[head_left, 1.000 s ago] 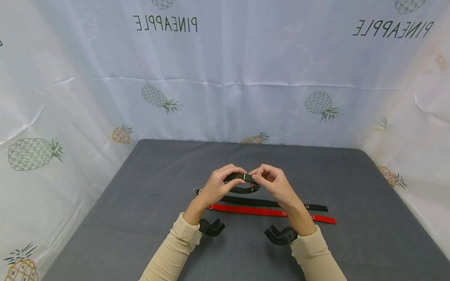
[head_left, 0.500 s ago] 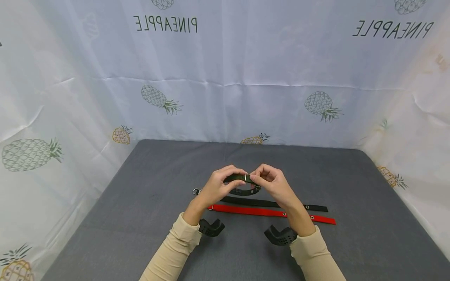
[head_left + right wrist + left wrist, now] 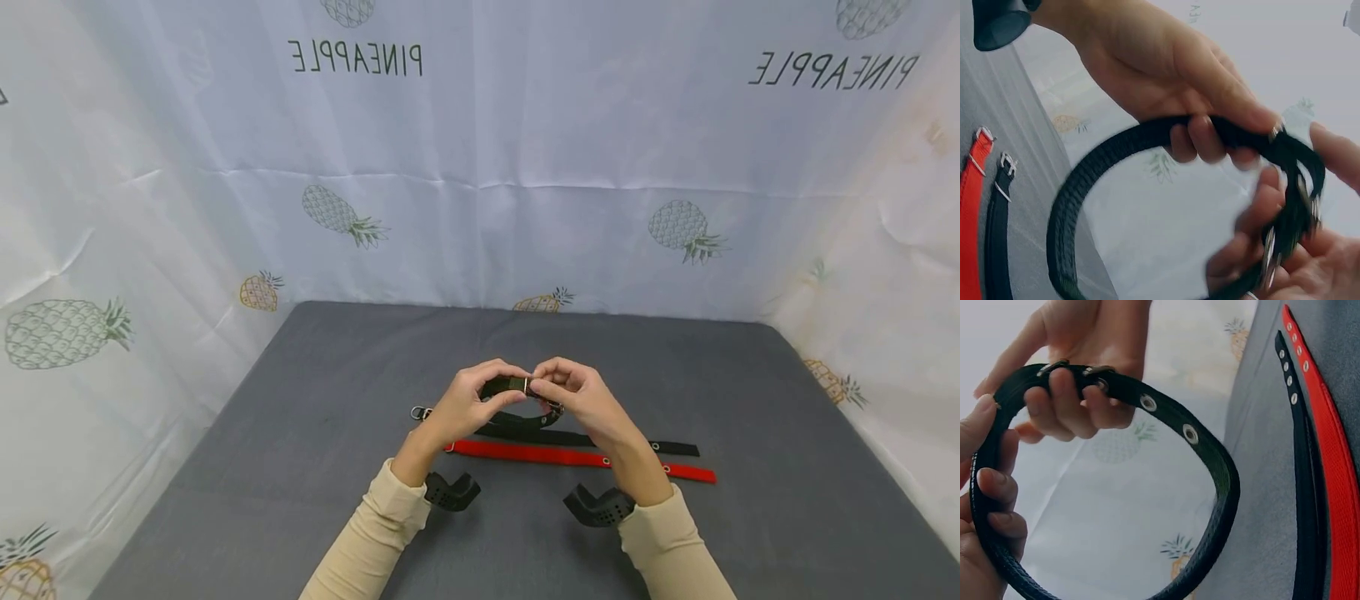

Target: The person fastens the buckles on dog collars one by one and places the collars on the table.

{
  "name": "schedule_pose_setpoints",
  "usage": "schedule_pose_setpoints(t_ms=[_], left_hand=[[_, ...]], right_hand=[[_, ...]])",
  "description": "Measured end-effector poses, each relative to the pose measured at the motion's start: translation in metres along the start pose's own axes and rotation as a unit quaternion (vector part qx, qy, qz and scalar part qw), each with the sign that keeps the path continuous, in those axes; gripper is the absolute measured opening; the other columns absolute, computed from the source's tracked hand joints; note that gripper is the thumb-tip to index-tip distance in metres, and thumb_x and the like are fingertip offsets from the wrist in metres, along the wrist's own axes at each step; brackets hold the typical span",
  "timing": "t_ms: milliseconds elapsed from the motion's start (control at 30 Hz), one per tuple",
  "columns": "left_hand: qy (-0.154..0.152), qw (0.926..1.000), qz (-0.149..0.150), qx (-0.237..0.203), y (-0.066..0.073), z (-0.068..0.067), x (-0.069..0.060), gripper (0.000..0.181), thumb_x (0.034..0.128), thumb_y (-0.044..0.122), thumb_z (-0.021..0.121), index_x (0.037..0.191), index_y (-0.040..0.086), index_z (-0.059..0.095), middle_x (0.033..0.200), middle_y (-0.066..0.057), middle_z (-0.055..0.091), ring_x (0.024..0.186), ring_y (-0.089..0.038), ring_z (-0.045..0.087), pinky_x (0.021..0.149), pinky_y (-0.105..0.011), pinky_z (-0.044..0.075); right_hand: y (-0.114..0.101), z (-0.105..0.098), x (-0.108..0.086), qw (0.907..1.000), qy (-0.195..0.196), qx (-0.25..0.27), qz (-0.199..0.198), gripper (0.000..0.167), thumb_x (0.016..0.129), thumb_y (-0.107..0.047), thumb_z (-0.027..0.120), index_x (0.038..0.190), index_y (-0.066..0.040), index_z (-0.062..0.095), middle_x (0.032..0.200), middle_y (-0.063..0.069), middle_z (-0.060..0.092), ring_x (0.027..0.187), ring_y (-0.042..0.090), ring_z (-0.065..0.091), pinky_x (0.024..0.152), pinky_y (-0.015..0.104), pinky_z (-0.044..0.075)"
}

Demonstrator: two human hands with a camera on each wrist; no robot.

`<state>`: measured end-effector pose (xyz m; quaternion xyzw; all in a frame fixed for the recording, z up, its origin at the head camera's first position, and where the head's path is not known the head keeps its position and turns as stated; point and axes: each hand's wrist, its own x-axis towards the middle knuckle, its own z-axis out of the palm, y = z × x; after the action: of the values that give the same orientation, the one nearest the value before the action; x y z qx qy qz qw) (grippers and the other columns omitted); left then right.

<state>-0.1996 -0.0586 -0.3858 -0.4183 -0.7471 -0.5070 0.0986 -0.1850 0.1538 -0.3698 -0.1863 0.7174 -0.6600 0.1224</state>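
Both my hands [image 3: 467, 407] [image 3: 585, 402] pinch the looped dark-green eyelet collar [image 3: 1229, 487], which could slip loose if either grip slackens

This looks like a small, makeshift filming booth: white curtains [image 3: 480, 125] printed with pineapples [image 3: 678, 223] and mirror-reversed PINEAPPLE lettering [image 3: 357, 58] hang behind and along both sides of a table [image 3: 255, 500] covered in plain grey, and black camera mounts [image 3: 452, 493] sit at both wrists [image 3: 411, 458]. What building lies beyond the curtains is hidden.
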Motion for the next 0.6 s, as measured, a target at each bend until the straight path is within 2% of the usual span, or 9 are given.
schedule_pose_setpoints(t_ms=[133, 267, 367, 600], left_hand=[[0.010, 0.9991, -0.019, -0.037, 0.0000, -0.0010, -0.0014, 0.024, 0.0890, 0.002, 0.065, 0.113, 0.000, 0.064, 0.102, -0.016, 0.067, 0.068, -0.012, 0.052, 0.060, -0.019, 0.045], [0.005, 0.9983, -0.031, -0.049, 0.0007, -0.0024, -0.0017, 0.023, 0.0907, 0.005, 0.064, 0.113, -0.001, 0.063, 0.099, -0.017, 0.066, 0.065, -0.004, 0.048, 0.057, -0.017, 0.042], [0.001, 0.9982, -0.035, -0.049, 0.0010, -0.0025, -0.0013, 0.024, 0.0913, 0.006, 0.063, 0.114, -0.001, 0.063, 0.097, -0.016, 0.066, 0.061, 0.000, 0.041, 0.055, -0.017, 0.039], [-0.007, 0.9984, -0.030, -0.047, 0.0011, -0.0028, -0.0004, 0.024, 0.0907, 0.005, 0.064, 0.114, 0.001, 0.063, 0.099, -0.016, 0.066, 0.058, 0.000, 0.039, 0.054, -0.017, 0.040]], right_hand=[[0.0033, -0.0066, -0.0009, 0.9986, -0.050, 0.002, 0.016, 0.025, 0.101, -0.031, 0.049, 0.098, -0.013, 0.065, 0.078, -0.009, 0.063, 0.070, 0.013, 0.056, 0.074, 0.029, 0.048], [0.0057, -0.0098, -0.0001, 0.9964, -0.084, 0.013, 0.007, 0.030, 0.103, -0.030, 0.046, 0.090, -0.011, 0.065, 0.074, -0.008, 0.062, 0.067, 0.012, 0.055, 0.074, 0.029, 0.049], [0.0061, -0.0098, 0.0003, 0.9962, -0.085, 0.012, -0.009, 0.028, 0.103, -0.027, 0.047, 0.087, -0.013, 0.064, 0.071, -0.009, 0.060, 0.065, 0.011, 0.054, 0.071, 0.027, 0.049], [0.0050, -0.0067, 0.0012, 0.9951, -0.078, 0.002, -0.061, 0.024, 0.101, -0.017, 0.051, 0.081, -0.021, 0.064, 0.066, -0.011, 0.056, 0.061, 0.008, 0.052, 0.063, 0.026, 0.045]])
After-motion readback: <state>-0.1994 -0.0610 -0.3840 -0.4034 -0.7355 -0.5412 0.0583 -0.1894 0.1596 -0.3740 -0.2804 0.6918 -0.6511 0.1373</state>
